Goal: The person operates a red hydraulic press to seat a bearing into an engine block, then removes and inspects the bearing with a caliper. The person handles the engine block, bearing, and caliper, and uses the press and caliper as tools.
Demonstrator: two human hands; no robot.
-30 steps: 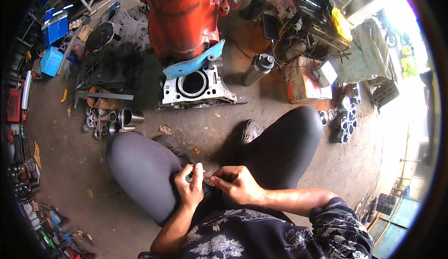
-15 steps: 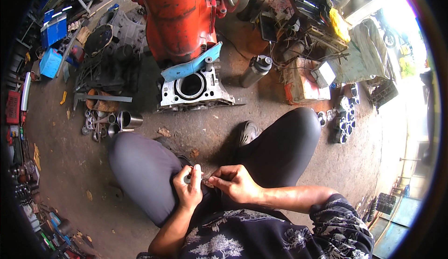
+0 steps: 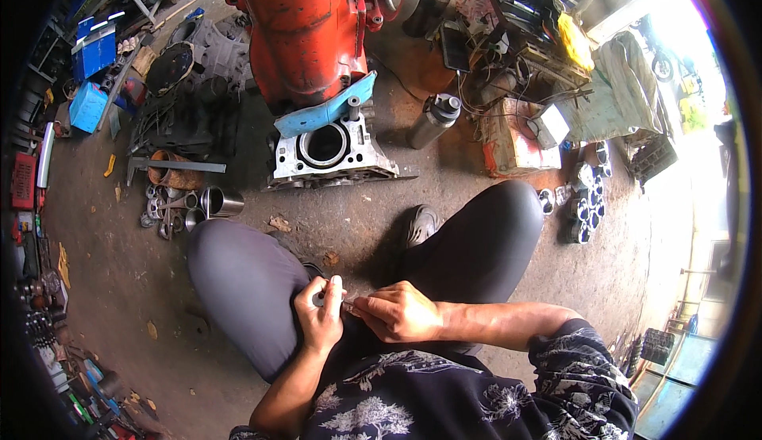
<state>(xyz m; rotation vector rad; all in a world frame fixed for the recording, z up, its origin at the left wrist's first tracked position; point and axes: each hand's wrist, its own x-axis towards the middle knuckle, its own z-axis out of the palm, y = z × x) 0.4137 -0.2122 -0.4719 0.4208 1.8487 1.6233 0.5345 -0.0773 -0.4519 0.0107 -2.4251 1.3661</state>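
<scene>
Over my lap, my left hand (image 3: 320, 317) is closed with the thumb up, gripping a small greyish part (image 3: 319, 299) that its fingers mostly cover. My right hand (image 3: 403, 311) is closed in a pinch close beside it. Between the two hands a thin dark piece (image 3: 348, 305) shows, reaching to the right fingertips; whether it is one with the greyish part I cannot tell. Beyond my feet lies a metal engine block (image 3: 369, 154) with a round bore, a bent blue sheet (image 3: 329, 111) resting on its far side.
A large red machine (image 3: 305, 27) stands behind the block. A grey bottle (image 3: 432, 122) is to its right, near a worn red-and-white box (image 3: 520, 134). Several pistons (image 3: 583, 210) lie at the right. At the left are connecting rods (image 3: 167, 210), a metal cylinder (image 3: 221, 203) and a caliper (image 3: 178, 165).
My right hand has turned slightly, its fingers curling lower beside the left. The left hand stays nearly still.
</scene>
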